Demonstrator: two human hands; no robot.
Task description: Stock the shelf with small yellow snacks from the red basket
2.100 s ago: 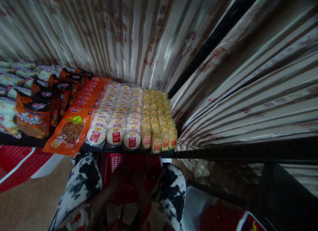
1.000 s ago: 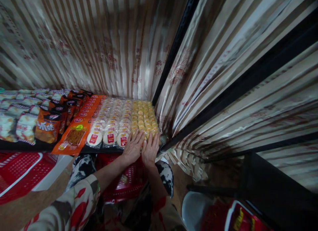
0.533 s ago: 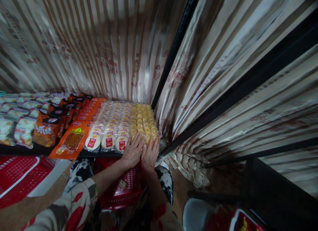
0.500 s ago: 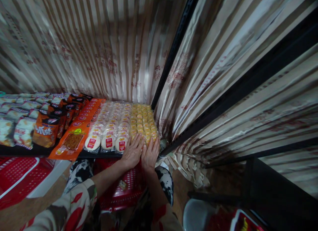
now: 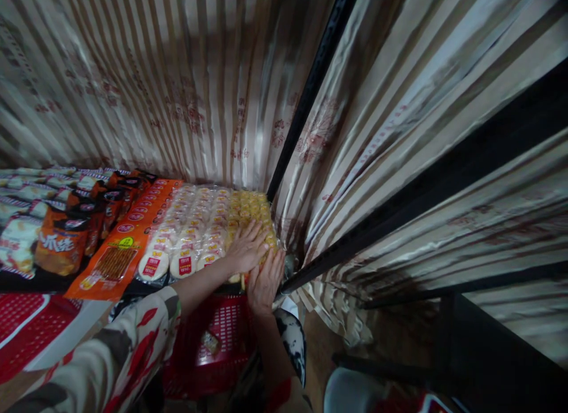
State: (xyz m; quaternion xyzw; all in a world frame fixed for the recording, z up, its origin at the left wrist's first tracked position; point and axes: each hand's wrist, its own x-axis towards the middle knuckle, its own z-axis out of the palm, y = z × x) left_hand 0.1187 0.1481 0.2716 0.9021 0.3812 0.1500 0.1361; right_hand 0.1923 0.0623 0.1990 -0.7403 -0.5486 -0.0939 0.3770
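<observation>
Rows of small yellow wrapped snacks (image 5: 249,205) stand at the right end of the shelf, by the black post. My left hand (image 5: 247,247) lies flat on top of them with its fingers spread. Against their front right side rests my right hand (image 5: 265,281), fingers stretched out and palm down. Both hands hold nothing. Just left of the yellow packs are rows of white round crackers (image 5: 185,260) in clear wrappers with red labels. Beside those lies a stack of orange packs of stick snacks (image 5: 119,258).
Bagged snacks (image 5: 62,240) fill the shelf's left part. Below it stand a red basket (image 5: 231,324) with a small wrapped item (image 5: 210,342) and another red basket (image 5: 35,324). A striped curtain (image 5: 199,93) hangs behind; a black post (image 5: 306,99) rises at the corner.
My left hand has moved up and further over the yellow packs, its fingers more spread. My right hand stays at their front right. The view has shifted slightly.
</observation>
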